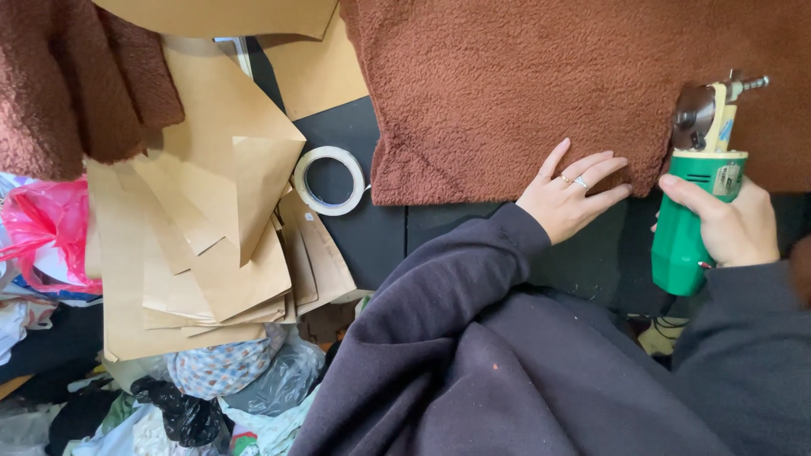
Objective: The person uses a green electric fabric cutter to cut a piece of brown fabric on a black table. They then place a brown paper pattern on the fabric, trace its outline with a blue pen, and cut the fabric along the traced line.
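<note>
dark table (pixel 372 228): left hand (pixel 568 196) flat on brown fleece (pixel 507 93), right hand (pixel 728 221) apparently gripping green cutter (pixel 688 228).

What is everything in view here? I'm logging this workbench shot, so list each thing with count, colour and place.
fleece fabric: one sheet, rust brown, top centre on the table
second fleece piece: one, brown, top left
paper pattern pieces: a stack, tan, left of centre
tape roll: one, whitish, beside the fleece edge
table: one, black
plastic bag: one, pink, far left
rotary cutter: one, green and cream, at the fleece's right edge
left hand: flat on the fleece, rings on
right hand: gripping the cutter
</note>
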